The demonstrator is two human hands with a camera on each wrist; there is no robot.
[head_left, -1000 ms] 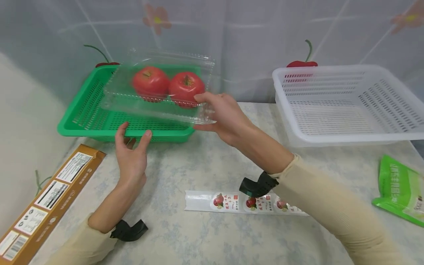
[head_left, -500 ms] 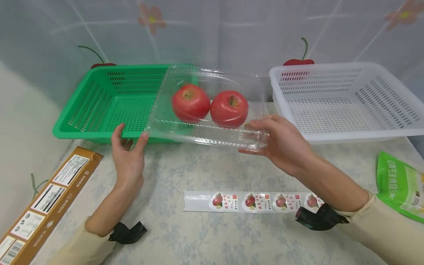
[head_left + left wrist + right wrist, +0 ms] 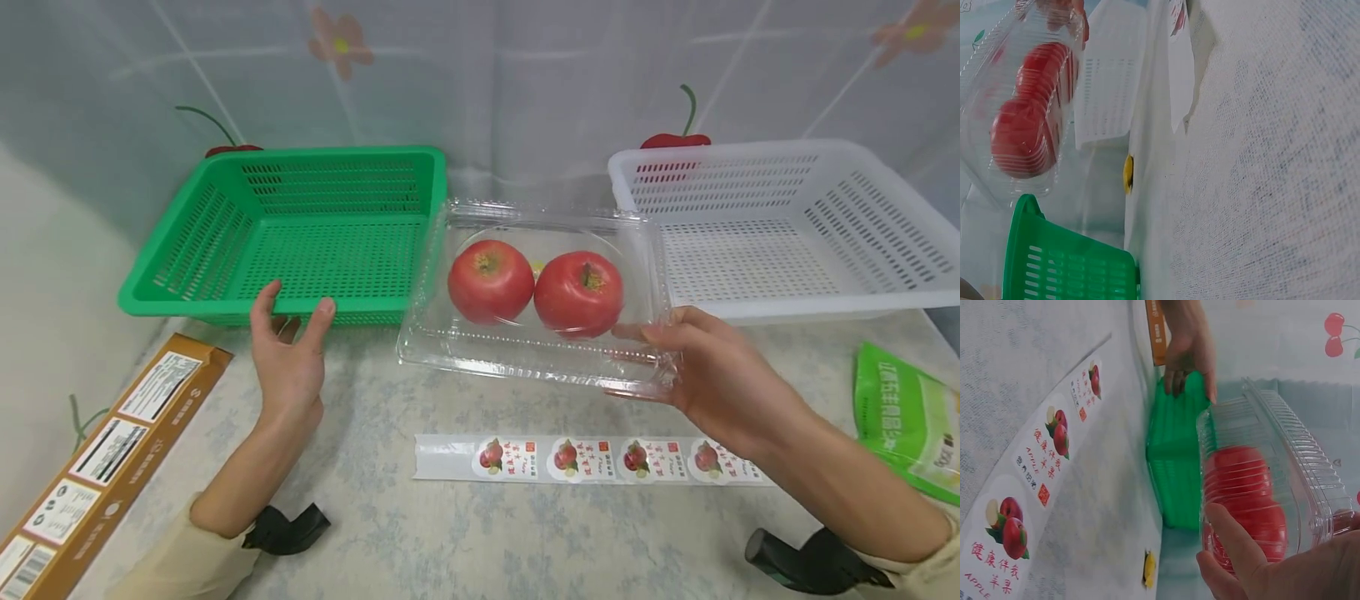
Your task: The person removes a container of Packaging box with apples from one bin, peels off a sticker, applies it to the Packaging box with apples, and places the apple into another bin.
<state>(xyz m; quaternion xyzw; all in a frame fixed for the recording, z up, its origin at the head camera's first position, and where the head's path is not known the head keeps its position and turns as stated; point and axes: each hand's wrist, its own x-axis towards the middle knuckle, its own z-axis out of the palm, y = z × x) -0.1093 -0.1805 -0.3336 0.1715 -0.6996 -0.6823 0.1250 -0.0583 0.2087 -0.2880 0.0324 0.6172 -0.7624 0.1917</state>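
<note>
My right hand grips the near right corner of a clear plastic clamshell box, thumb above and fingers below. Two red apples sit side by side inside it, and the right wrist view shows them through the ribbed wall. The box is held above the table, between the two baskets and overlapping the white one in the head view. My left hand holds the front rim of the green basket, with thumb and index finger at the top edge and other fingers lower, partly hidden. Nothing lies in this basket.
At the back right stands a white basket. A strip of apple stickers lies in front of the box. To the left is a long brown carton; a green pouch lies at the right edge. A curtain hangs behind.
My right hand has carried the clamshell box with the apples from over the green basket rightward and nearer to me. The left hand has stayed at the basket's rim.
</note>
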